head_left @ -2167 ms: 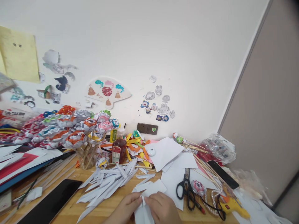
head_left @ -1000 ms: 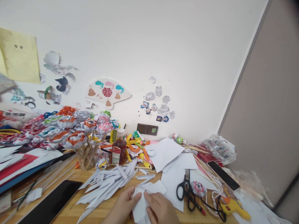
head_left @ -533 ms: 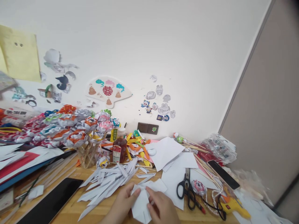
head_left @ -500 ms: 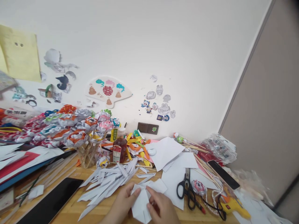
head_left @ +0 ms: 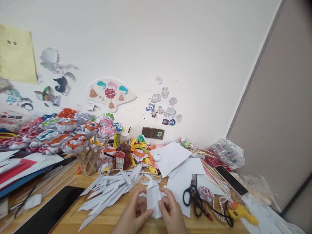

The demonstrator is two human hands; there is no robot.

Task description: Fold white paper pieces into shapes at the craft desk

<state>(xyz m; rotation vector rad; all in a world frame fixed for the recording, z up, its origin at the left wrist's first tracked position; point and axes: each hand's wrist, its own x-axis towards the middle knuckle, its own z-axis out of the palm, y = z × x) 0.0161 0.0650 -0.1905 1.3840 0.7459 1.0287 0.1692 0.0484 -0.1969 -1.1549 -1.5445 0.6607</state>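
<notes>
A folded piece of white paper (head_left: 153, 198) is held between both hands, above the near edge of the wooden table (head_left: 107, 224). My left hand (head_left: 136, 208) grips its left side, thumb at the lower edge. My right hand (head_left: 170, 208) pinches its right side, with thumb and fingertips on the paper. The paper stands upright, narrow, with a pointed top. Left of my hands lies a pile of folded white paper strips (head_left: 110, 191). Right of them, black-handled scissors (head_left: 194, 196) rest on white sheets (head_left: 179, 191).
A black tablet or phone (head_left: 50, 209) lies at left. Behind the strips stand a bottle (head_left: 123, 154) and many paper flowers (head_left: 75, 143) on sticks. A paper rose (head_left: 206, 192), a yellow glue gun (head_left: 243, 216) and a phone (head_left: 231, 179) are at right.
The paper has been turned and folded narrower, and it now stands upright between my fingers. My left hand has shifted its thumb to the paper's lower edge. The view has moved slightly.
</notes>
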